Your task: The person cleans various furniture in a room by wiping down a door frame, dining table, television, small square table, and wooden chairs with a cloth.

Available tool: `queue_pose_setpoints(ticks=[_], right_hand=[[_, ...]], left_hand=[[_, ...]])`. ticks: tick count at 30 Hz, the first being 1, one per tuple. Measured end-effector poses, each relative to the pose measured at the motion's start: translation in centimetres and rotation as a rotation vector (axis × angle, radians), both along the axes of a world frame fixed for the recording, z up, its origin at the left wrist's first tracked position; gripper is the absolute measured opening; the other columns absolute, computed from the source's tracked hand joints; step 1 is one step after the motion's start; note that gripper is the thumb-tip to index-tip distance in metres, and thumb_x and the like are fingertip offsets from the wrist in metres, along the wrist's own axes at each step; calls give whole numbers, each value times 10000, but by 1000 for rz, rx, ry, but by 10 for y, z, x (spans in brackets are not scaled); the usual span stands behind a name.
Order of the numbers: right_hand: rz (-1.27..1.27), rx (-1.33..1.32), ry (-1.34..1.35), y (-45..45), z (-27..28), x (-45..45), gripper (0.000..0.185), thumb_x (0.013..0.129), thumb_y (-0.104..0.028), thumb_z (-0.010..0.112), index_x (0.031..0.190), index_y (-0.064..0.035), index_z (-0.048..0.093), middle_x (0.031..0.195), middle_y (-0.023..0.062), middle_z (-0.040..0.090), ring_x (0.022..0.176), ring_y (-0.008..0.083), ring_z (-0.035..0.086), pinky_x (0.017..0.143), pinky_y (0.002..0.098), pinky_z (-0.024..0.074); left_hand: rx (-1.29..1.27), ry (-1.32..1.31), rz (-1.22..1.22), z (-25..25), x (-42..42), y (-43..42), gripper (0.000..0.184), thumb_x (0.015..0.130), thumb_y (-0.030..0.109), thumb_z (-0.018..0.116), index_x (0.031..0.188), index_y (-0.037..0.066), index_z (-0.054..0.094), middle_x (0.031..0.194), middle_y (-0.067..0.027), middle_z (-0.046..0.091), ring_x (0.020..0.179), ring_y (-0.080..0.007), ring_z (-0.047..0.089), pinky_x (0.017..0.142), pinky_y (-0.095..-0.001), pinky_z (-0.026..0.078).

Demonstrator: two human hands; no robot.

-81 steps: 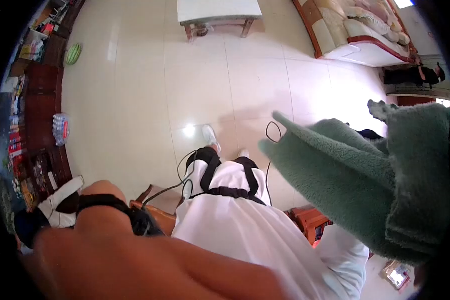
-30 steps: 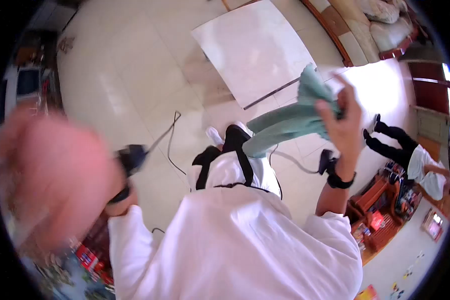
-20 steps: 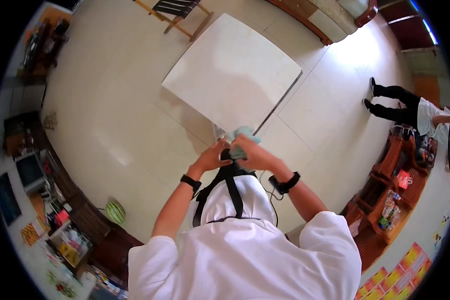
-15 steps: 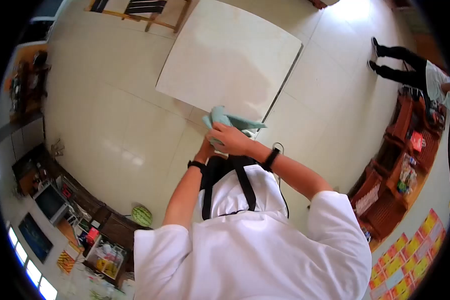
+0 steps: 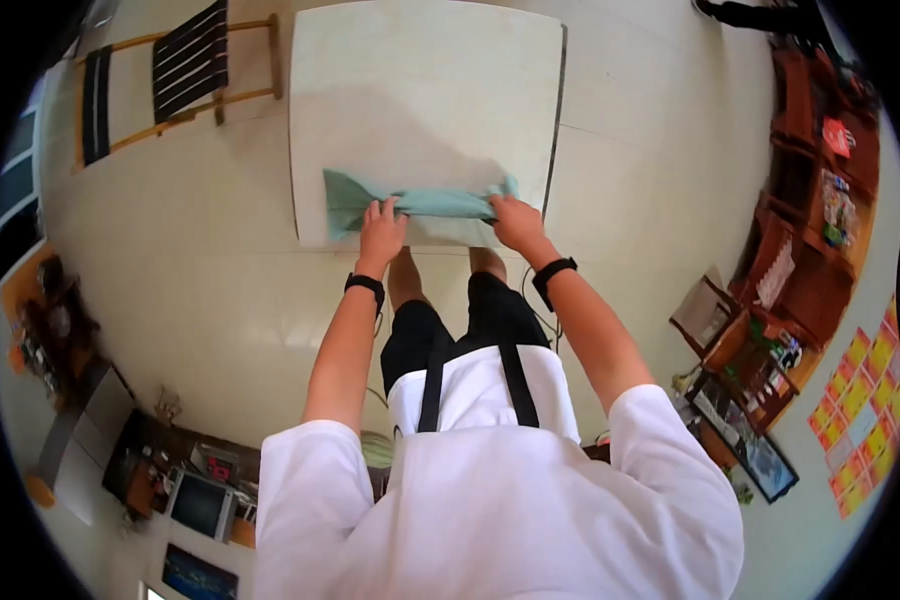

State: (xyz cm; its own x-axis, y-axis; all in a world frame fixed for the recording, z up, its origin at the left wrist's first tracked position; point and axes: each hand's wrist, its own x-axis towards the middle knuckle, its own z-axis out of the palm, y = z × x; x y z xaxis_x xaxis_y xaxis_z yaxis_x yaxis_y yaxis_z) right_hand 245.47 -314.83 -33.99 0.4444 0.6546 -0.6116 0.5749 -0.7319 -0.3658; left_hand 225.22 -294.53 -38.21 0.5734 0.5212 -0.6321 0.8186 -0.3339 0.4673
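Observation:
A pale green cloth [image 5: 440,203] lies along the near edge of the white square tabletop [image 5: 420,70], bunched into a long strip between my hands. Its left end fans out loosely beyond my left hand [image 5: 381,235], whose fingers are bent over the strip and grip it. Near the strip's right end, my right hand [image 5: 517,222] is closed round the fabric, with a small corner poking up past the fingers. Some of the fingertips are hidden in the folds.
A wooden folding chair with dark striped fabric [image 5: 190,60] stands left of the table. Along the right wall runs a reddish-brown wooden bench [image 5: 795,290] with items on it. A television [image 5: 198,503] sits at lower left. A person's dark trouser leg [image 5: 760,15] shows at upper right.
The cloth has gone from a crumpled bundle in both hands at the table's edge to a strip stretched across the tabletop. My hands have moved apart. The view has turned.

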Motion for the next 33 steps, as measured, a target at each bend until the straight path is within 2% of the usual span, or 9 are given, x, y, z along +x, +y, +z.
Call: queue_pose_setpoints(ticks=[2,4,8,13,20,28,29,32,33], right_hand=[[-149,-152,-29,-17,0,11,263,868,-191,534,1102,-97,610,1014,206,663,922,405,656,825,514,522],[-263,-306,-50,-43,-2,17,277,870,-242,520,1076,-75,599,1028,216,675,913,429,657,837,533,514],[-577,-193,37,-91,-57,8,460,904,-317,422,1251,-40,544,1156,282,633,1047,515,576,929,566,451],[-299,-92,201,-13,-104,-54,510,904,-358,537,1312,-52,523,1240,261,601,1106,486,558,960,551,443],[208,49,177,193,-68,-136,623,843,-382,659,1387,-128,491,1334,159,542,1187,421,513,981,528,448],[189,161,448,236,-98,-109,599,814,-246,659,1394,-185,524,1314,143,525,1227,398,485,1022,467,442],[157,170,374,232,-101,-101,548,796,-235,653,1338,-266,579,1264,96,548,1204,354,510,980,469,484],[47,65,233,223,-98,-54,548,785,-191,639,1321,-290,589,1266,86,548,1174,349,525,957,472,499],[18,55,175,219,-103,-38,545,778,-185,640,1309,-296,589,1266,83,547,1161,346,532,945,473,506]], left_hand=[[75,-7,-255,-26,7,-4,510,897,260,596,1378,132,489,1468,-227,398,1371,-449,347,1090,-535,367],[-10,-16,-289,-37,17,0,524,871,263,619,1372,156,506,1520,-236,342,1406,-458,303,1111,-542,341],[-6,78,-389,-43,50,21,594,862,281,616,1432,182,478,1605,-198,214,1443,-449,248,1136,-510,324],[-111,-27,-386,-32,2,82,629,852,276,589,1459,175,455,1593,-154,280,1442,-378,300,1126,-496,348],[117,-44,-377,-42,-123,152,535,828,123,586,1350,28,518,1426,-172,476,1363,-372,404,1062,-483,413],[188,-148,-249,-28,-116,146,500,850,125,624,1308,-42,512,1347,-233,499,1260,-397,478,1032,-453,437],[187,-170,-266,-30,-101,144,496,854,121,625,1307,-46,507,1328,-240,505,1241,-401,488,1022,-457,442],[244,-241,-291,-30,-44,139,446,889,194,633,1242,-53,516,1249,-240,537,1166,-411,527,978,-472,462],[194,-111,-271,-26,-20,139,434,902,249,631,1207,-41,523,1223,-234,549,1145,-408,543,955,-473,471]])
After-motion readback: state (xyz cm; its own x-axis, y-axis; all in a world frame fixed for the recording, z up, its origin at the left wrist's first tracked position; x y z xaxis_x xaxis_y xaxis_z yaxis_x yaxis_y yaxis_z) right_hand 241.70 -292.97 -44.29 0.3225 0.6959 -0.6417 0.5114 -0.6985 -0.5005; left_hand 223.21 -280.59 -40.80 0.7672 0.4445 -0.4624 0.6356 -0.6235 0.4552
